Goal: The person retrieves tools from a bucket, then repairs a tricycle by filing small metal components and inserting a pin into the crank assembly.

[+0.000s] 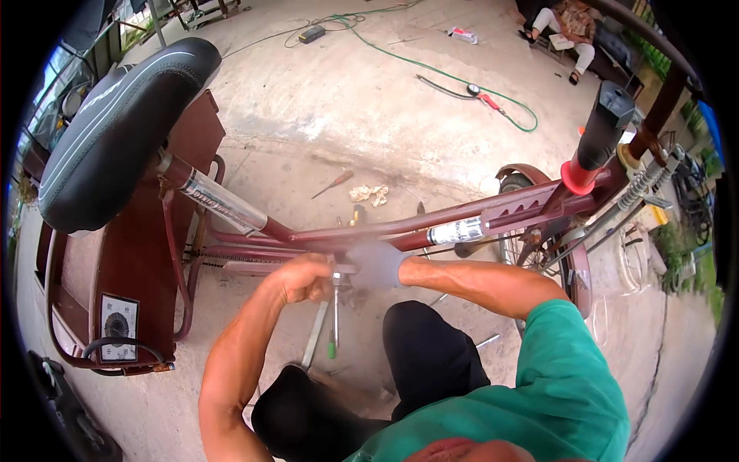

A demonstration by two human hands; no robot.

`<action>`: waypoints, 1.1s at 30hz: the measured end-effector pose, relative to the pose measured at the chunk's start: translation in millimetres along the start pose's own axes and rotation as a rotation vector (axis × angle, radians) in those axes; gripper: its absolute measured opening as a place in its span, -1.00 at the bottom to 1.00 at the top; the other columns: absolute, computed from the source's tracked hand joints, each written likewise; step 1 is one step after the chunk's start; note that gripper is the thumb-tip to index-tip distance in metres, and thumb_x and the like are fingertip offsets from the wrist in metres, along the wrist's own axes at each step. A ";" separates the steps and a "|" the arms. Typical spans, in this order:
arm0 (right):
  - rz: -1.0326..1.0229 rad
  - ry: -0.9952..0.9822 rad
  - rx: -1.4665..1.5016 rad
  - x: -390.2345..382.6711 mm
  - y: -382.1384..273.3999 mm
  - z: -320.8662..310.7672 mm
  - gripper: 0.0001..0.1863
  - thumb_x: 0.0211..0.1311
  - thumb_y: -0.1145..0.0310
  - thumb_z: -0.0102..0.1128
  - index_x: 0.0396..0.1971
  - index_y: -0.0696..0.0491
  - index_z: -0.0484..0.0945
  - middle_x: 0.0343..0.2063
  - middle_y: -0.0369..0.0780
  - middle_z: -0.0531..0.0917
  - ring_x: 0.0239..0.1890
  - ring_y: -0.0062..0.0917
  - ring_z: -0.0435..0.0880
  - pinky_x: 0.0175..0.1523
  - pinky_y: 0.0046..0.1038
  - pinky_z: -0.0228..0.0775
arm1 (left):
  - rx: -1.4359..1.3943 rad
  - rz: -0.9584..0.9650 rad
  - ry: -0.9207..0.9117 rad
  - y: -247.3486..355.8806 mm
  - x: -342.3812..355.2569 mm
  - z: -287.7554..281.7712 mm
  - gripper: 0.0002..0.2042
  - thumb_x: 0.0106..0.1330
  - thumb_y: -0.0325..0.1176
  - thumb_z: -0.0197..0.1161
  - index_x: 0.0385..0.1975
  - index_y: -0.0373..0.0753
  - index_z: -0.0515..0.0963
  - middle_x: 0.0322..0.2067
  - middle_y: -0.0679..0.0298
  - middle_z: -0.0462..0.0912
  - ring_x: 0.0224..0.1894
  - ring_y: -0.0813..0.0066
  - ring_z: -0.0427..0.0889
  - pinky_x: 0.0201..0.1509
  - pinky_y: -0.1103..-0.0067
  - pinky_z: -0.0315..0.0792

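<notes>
A dark red tricycle frame (339, 232) stretches across in front of me. My left hand (304, 279) is bare, its fingers curled closed beside the lower middle of the frame. What it grips, if anything, is hidden. My right hand (375, 264) wears a pale grey glove and is at the same spot, touching or very near the left hand's side; haze or motion smears its fingers. Just below the hands is a silver metal fitting (339, 282). From there a thin silver rod with a green end (332, 350) hangs down, next to a flat grey metal bar (314, 339).
A black saddle (127, 135) and red cargo box (146, 254) stand left; a black-and-red handlebar grip (593, 146) rises right. A screwdriver (332, 183), crumpled paper (369, 195) and a gauge (473, 90) on a green hose lie beyond. A person (566, 38) sits far right.
</notes>
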State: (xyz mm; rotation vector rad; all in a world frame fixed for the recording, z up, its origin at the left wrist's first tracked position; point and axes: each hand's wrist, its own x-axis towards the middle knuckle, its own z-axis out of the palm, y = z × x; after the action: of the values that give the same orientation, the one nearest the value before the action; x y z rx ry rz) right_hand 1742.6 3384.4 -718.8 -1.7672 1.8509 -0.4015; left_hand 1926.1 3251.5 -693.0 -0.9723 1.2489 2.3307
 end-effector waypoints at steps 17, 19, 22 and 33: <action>0.072 -0.305 0.065 28.4 21.7 2.9 -0.68 0.38 0.21 0.19 -0.07 0.11 0.69 -0.18 -0.12 0.77 -0.16 -0.39 0.73 -0.08 -0.29 0.52 | 0.053 0.022 0.013 -1.3 6.5 -4.1 -0.84 0.34 -0.39 0.27 -0.18 -0.23 0.47 -0.63 0.23 0.45 -0.76 0.54 0.27 -0.67 0.56 0.17; 0.029 -0.369 0.016 35.5 23.3 2.9 -0.69 0.40 0.23 0.17 -0.05 0.11 0.68 -0.17 -0.16 0.76 -0.15 -0.44 0.71 -0.09 -0.30 0.50 | 0.031 0.007 -0.006 -6.8 14.1 -12.8 -0.83 0.34 -0.38 0.28 -0.16 -0.23 0.47 -0.64 0.24 0.44 -0.76 0.54 0.28 -0.67 0.56 0.17; 0.011 -0.401 -0.008 36.9 27.6 5.8 -0.70 0.39 0.23 0.18 -0.06 0.11 0.68 -0.18 -0.18 0.76 -0.16 -0.46 0.70 -0.10 -0.31 0.49 | 0.012 0.009 -0.025 -8.7 15.0 -11.9 -0.83 0.34 -0.39 0.27 -0.16 -0.24 0.47 -0.64 0.27 0.43 -0.76 0.53 0.29 -0.68 0.54 0.15; 0.101 -0.374 0.056 27.4 17.8 -9.0 -0.69 0.10 0.20 0.34 -0.24 0.10 0.74 -0.38 -0.17 0.75 -0.33 -0.40 0.69 -0.20 -0.28 0.50 | 0.023 0.042 0.008 -5.9 10.8 -4.7 -0.87 0.38 -0.41 0.25 -0.17 -0.23 0.48 -0.60 0.33 0.43 -0.73 0.56 0.32 -0.70 0.57 0.14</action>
State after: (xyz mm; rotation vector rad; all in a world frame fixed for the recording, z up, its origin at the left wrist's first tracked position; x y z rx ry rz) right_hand 1723.2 3357.7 -726.4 -1.5771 1.6357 -0.0750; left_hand 1923.6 3250.6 -705.9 -0.9579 1.3087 2.3408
